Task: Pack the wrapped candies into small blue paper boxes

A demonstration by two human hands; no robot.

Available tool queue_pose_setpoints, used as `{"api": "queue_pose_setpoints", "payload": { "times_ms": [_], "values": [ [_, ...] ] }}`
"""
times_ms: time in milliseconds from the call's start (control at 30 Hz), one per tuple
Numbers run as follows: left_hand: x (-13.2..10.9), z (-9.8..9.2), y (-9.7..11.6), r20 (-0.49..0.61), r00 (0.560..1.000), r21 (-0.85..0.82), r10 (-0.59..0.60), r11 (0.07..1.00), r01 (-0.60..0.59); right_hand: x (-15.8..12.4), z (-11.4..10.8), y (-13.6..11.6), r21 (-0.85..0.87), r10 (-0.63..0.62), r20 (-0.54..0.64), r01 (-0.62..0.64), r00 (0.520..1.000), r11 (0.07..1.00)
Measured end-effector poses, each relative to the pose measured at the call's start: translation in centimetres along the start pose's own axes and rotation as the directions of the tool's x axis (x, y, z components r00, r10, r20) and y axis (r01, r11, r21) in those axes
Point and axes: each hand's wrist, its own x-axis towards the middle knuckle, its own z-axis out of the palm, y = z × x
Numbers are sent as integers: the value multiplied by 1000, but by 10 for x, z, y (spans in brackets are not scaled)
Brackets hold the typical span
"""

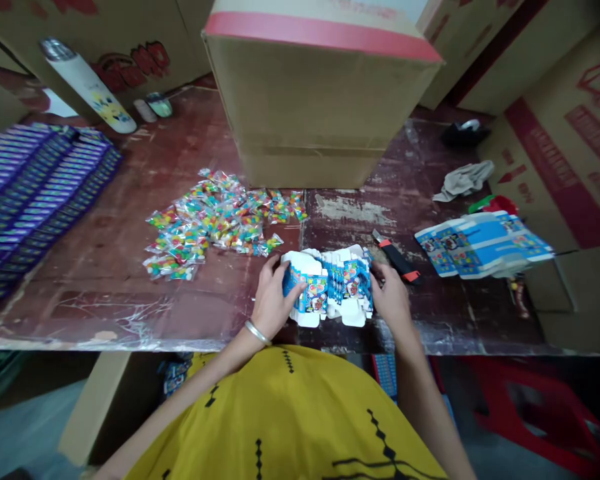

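Note:
A row of small blue printed candy cartons (316, 293) with white end flaps sticking out lies near the front edge of the table. My left hand (274, 297) grips the left end of the row, its thumb over the printed face and its fingers along the far side. At the other end, my right hand (392, 297) presses against the cartons, its fingers partly hidden. Beyond the cartons and to the left is a loose heap of clear packets of colourful candies (220, 217). A black and orange utility knife (397, 259) lies just past my right hand.
A tall cardboard box (320, 113) stands at the back middle. Stacked purple printed packs (35, 193) fill the left side, near a white flask (90, 87). Flat blue carton sheets (485, 245) and a grey cloth (464, 180) lie right. A red stool (535, 413) is below.

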Motion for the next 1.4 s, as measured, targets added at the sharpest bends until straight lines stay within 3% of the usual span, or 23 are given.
{"api": "queue_pose_setpoints", "payload": {
  "times_ms": [133,267,467,567,667,867,1033,1267,1400],
  "values": [
    [-1,-6,-2,39,997,48,-63,997,61,5,-1,1,66,14,-23,-12,1000,998],
    [-3,-7,-9,46,992,-15,-120,993,121,12,-4,-2,83,2,-84,5,996,997],
    [-3,-6,-17,45,989,-117,-143,982,147,3,-23,-42,40,-69,-189,78,979,996],
    [-3,-7,-18,50,987,-160,-153,974,159,-11,-31,-74,56,-141,-114,148,983,987],
    [-2,-8,-18,60,983,-204,-175,962,184,-23,-28,-103,41,-230,50,228,972,973],
    [-1,-12,-19,88,979,-257,-181,946,198,-28,5,-135,-143,-224,313,279,923,950],
    [0,-16,-22,97,979,-303,-177,932,199,-23,28,-147,-221,-171,300,243,938,944],
    [-2,-42,-17,251,956,-445,-150,859,252,-24,39,-167,22,-194,237,194,952,981],
    [-1,-51,-14,312,940,-525,-134,800,288,-27,45,-178,152,-261,281,226,923,962]
  ]
}}
